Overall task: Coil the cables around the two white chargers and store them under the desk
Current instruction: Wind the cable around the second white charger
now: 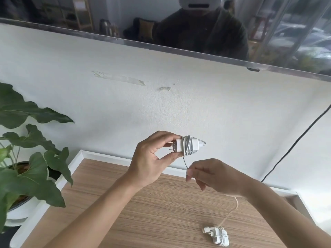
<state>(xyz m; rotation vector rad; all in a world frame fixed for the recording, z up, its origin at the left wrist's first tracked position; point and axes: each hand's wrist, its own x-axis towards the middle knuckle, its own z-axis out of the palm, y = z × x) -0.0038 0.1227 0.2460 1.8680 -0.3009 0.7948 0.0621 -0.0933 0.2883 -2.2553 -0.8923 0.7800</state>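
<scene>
Winding is nearly done: your left hand point(152, 158) is pinching the charger point(187, 145) at mid-frame, leaving its body clear for turns. Your right hand point(211, 176) is nipping the cable point(185, 162) taut below it, other fingers loose, while the second charger point(215, 236) is waiting on the desk point(143, 212), lower right.

A white wall point(179, 108) with tape scraps rises behind a wooden desk point(161, 212); a window point(286, 33) above, a plant point(26, 158) left.

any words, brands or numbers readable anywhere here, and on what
None can be read.
Held charger in the left hand: plain white, no print visible.
Second charger on the desk: blurred, no markings legible.
Tape strips on the wall: blank.
</scene>
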